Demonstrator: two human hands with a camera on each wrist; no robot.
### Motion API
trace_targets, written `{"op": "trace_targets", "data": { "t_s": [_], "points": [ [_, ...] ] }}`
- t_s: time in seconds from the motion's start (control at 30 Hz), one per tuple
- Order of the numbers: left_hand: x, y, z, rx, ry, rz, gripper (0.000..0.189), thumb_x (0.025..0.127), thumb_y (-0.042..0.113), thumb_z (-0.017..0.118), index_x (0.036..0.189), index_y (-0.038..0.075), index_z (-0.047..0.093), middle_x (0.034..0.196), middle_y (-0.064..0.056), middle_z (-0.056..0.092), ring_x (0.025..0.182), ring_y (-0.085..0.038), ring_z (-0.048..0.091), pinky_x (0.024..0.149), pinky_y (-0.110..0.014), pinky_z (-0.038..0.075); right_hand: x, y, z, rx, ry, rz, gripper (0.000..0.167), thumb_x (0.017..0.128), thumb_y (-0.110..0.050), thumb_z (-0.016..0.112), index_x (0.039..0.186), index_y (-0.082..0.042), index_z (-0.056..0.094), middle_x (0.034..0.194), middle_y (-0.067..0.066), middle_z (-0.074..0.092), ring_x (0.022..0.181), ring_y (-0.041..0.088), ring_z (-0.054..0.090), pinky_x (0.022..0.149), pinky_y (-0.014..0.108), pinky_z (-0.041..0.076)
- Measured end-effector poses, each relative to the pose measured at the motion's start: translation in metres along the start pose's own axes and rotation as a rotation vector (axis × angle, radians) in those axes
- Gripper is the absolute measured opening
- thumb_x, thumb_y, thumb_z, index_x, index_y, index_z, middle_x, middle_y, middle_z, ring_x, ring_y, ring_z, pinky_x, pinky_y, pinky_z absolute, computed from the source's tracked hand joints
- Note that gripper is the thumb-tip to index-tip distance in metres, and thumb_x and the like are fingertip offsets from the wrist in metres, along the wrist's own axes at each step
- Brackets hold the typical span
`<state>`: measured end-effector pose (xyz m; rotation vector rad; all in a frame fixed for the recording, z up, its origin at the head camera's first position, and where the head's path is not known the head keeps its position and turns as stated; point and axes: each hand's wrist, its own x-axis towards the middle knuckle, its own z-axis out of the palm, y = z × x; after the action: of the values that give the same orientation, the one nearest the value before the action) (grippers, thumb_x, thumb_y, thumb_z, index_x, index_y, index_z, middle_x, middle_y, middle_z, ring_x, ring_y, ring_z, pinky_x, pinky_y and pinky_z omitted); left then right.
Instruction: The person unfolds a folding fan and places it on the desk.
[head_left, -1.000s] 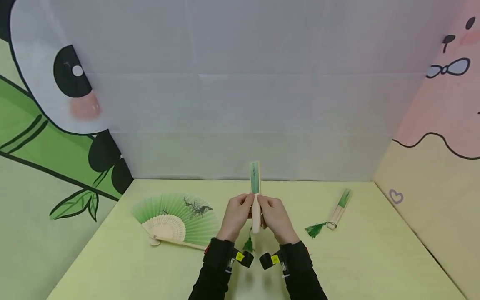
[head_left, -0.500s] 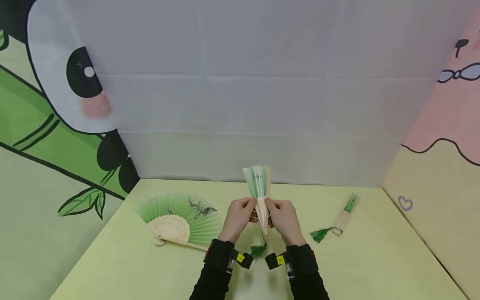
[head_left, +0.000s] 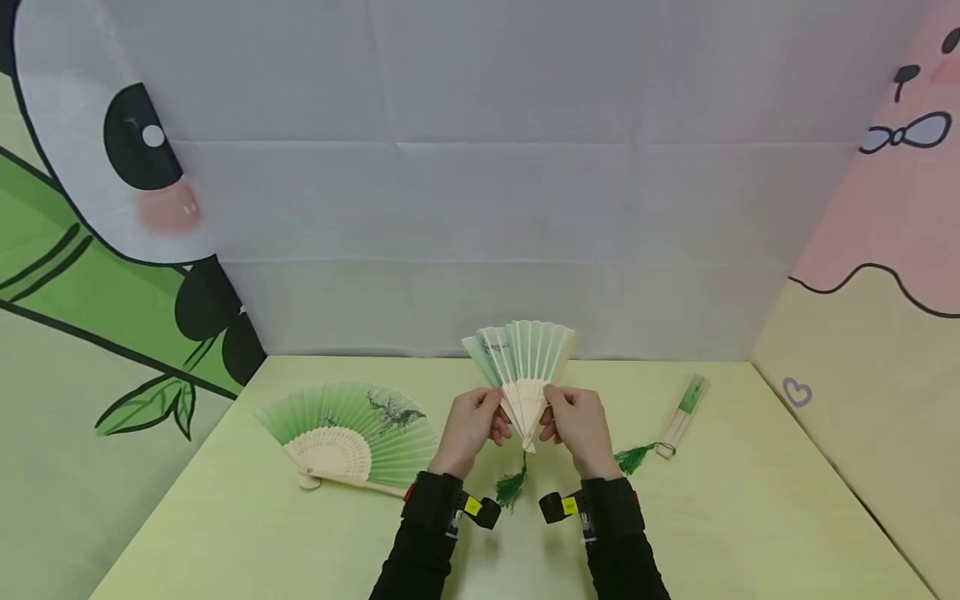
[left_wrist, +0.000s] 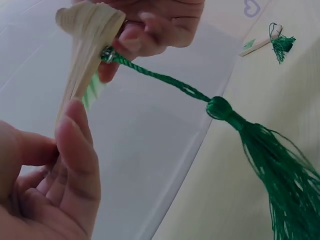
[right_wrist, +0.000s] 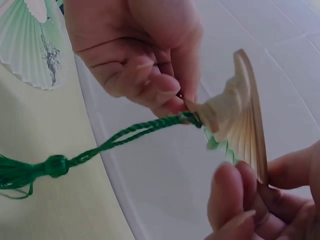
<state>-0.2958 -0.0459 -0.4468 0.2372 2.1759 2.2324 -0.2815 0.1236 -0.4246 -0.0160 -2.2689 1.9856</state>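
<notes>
A green folding fan (head_left: 525,354) with pale wooden ribs is held up over the table, partly spread. My left hand (head_left: 474,425) pinches its left outer rib between thumb and fingers. On the other side my right hand (head_left: 579,427) pinches the right outer rib the same way. From the pivot end hangs a green tassel (head_left: 512,487), which fills much of the left wrist view. In the right wrist view the ribs (right_wrist: 242,130) fan out from the pivot, with fingertips of both hands at the two edges.
A fully spread green fan (head_left: 348,437) with a dark branch print lies on the table at left. A folded fan (head_left: 682,418) with a green tassel (head_left: 634,458) lies at right. A pale wall cloth (head_left: 450,208) stands behind the table.
The fan in my hands has gone from folded to partly spread. My hands have moved apart, the right one to the right. The fans on the table are unchanged.
</notes>
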Motion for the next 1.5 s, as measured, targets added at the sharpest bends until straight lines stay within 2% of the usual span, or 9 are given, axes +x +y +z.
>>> {"op": "trace_targets", "data": {
  "t_s": [0.17, 0.33, 0.47, 0.57, 0.73, 0.87, 1.03, 1.27, 1.5],
  "points": [
    [-0.001, 0.000, -0.003, -0.079, -0.001, -0.004, 0.031, 0.104, 0.021, 0.051, 0.093, -0.005, 0.064, 0.076, -0.013, 0.063, 0.056, -0.013, 0.060, 0.053, -0.025, 0.054, -0.001, 0.002, -0.006, 0.099, 0.014, 0.018, 0.036, 0.103, -0.020, 0.051, 0.075, 0.001, 0.058, 0.063, 0.011, 0.054, 0.044, 0.018, 0.055, 0.042, 0.023, 0.041],
    [-0.001, 0.000, -0.005, -0.093, 0.000, -0.006, 0.029, 0.104, 0.020, 0.051, 0.094, -0.004, 0.063, 0.079, -0.010, 0.064, 0.062, -0.015, 0.063, 0.060, -0.028, 0.058, -0.001, 0.002, -0.013, 0.177, 0.020, 0.075, 0.024, 0.103, -0.017, 0.051, 0.088, 0.002, 0.053, 0.065, 0.009, 0.055, 0.045, 0.017, 0.054, 0.043, 0.023, 0.042],
    [0.003, 0.002, -0.008, -0.106, 0.029, 0.014, 0.030, 0.104, 0.022, 0.051, 0.094, -0.004, 0.062, 0.079, -0.011, 0.063, 0.064, -0.015, 0.064, 0.062, -0.029, 0.058, 0.003, -0.001, -0.017, 0.225, 0.011, 0.090, 0.022, 0.102, -0.016, 0.052, 0.087, 0.000, 0.048, 0.066, 0.009, 0.055, 0.047, 0.017, 0.056, 0.045, 0.023, 0.043],
    [0.005, 0.003, -0.011, -0.118, 0.045, 0.010, 0.030, 0.104, 0.022, 0.051, 0.095, -0.004, 0.062, 0.079, -0.010, 0.063, 0.064, -0.015, 0.064, 0.063, -0.029, 0.058, 0.004, -0.003, -0.019, 0.279, -0.010, 0.110, 0.021, 0.101, -0.015, 0.053, 0.086, -0.001, 0.048, 0.066, 0.006, 0.055, 0.049, 0.016, 0.056, 0.046, 0.023, 0.043],
    [0.005, 0.003, -0.015, -0.134, 0.057, -0.006, 0.029, 0.104, 0.021, 0.051, 0.098, -0.005, 0.062, 0.079, -0.011, 0.062, 0.065, -0.015, 0.064, 0.064, -0.029, 0.058, 0.003, -0.005, -0.021, 0.435, -0.092, 0.170, 0.011, 0.100, -0.011, 0.050, 0.094, -0.002, 0.049, 0.064, 0.003, 0.054, 0.049, 0.015, 0.055, 0.047, 0.023, 0.041],
    [0.005, 0.005, -0.018, -0.169, 0.070, -0.003, 0.028, 0.105, 0.020, 0.050, 0.100, -0.006, 0.061, 0.079, -0.011, 0.062, 0.067, -0.016, 0.065, 0.067, -0.030, 0.059, 0.003, -0.004, -0.022, 0.531, -0.125, 0.204, 0.017, 0.101, -0.016, 0.047, 0.092, -0.002, 0.050, 0.060, 0.003, 0.053, 0.047, 0.016, 0.054, 0.046, 0.024, 0.038],
    [0.004, 0.003, -0.023, -0.224, 0.118, -0.004, 0.025, 0.104, 0.017, 0.050, 0.103, -0.006, 0.060, 0.080, -0.012, 0.062, 0.068, -0.016, 0.067, 0.070, -0.032, 0.059, 0.004, -0.002, -0.020, 0.546, -0.130, 0.222, 0.028, 0.104, -0.022, 0.045, 0.089, 0.000, 0.053, 0.062, 0.004, 0.055, 0.050, 0.016, 0.058, 0.049, 0.024, 0.041],
    [0.007, 0.002, -0.027, -0.272, 0.184, 0.015, 0.026, 0.105, 0.016, 0.049, 0.099, -0.008, 0.058, 0.082, -0.014, 0.064, 0.073, -0.017, 0.070, 0.076, -0.033, 0.058, 0.003, -0.002, -0.019, 0.570, -0.113, 0.201, 0.027, 0.106, -0.021, 0.043, 0.094, 0.001, 0.053, 0.072, 0.005, 0.061, 0.063, 0.017, 0.067, 0.056, 0.024, 0.048],
    [0.008, 0.003, -0.024, -0.346, 0.221, 0.005, 0.023, 0.104, 0.013, 0.049, 0.103, -0.009, 0.057, 0.086, -0.017, 0.066, 0.080, -0.021, 0.071, 0.081, -0.033, 0.057, 0.001, -0.002, -0.015, 0.621, -0.026, 0.190, 0.027, 0.106, -0.022, 0.043, 0.104, 0.003, 0.051, 0.079, 0.006, 0.066, 0.078, 0.022, 0.072, 0.066, 0.026, 0.055]
  ]
}}
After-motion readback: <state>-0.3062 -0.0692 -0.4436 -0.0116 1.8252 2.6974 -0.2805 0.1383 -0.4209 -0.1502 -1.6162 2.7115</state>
